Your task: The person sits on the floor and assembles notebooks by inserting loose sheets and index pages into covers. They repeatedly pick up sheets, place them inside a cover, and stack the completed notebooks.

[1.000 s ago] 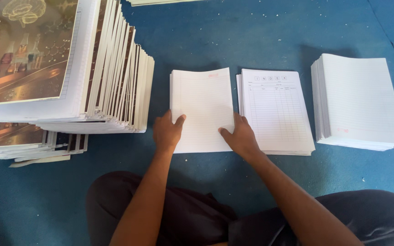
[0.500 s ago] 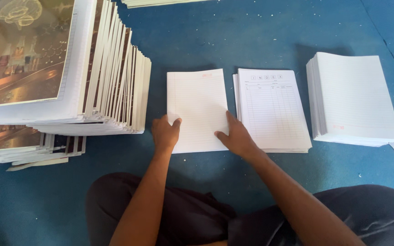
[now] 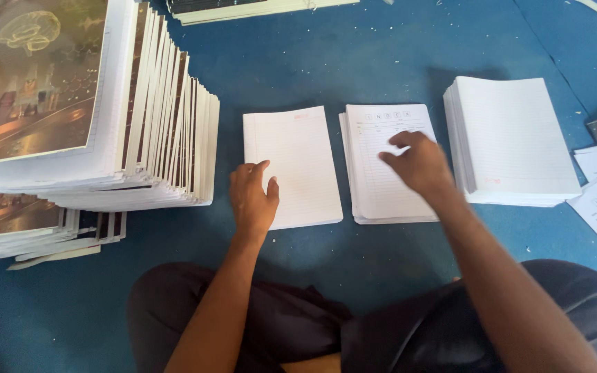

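On a blue floor mat (image 3: 354,55), the seated person's left hand (image 3: 253,197) lies flat and open on the lower corner of a stack of lined sheets (image 3: 293,166), while the right hand (image 3: 416,162), fingers loosely spread and gripping nothing, hovers over the neighbouring stack of printed form sheets (image 3: 381,166). Beyond it sits a thicker pile of lined paper (image 3: 513,138); far left, a tall leaning stack of covered notebooks (image 3: 84,110) could slide if bumped. No containers appear; everything rests loose on the mat.
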